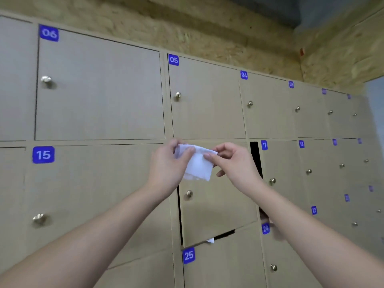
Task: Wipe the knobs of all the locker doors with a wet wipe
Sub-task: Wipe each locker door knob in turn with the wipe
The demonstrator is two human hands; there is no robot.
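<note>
We've got the white wet wipe [198, 163] mid-frame, pinched at its top edge: left hand [169, 163] on the left corner, right hand [232, 163] on the right. It hangs in front of an ajar locker door [218, 204], above that door's knob [189, 193]. Door 15's knob [38, 219] sits lower left.

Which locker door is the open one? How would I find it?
Start at the wall of tan lockers and find the hands holding the white wipe. The open door hangs right below it, above label 25. It alone tilts, showing dark gaps.
</note>
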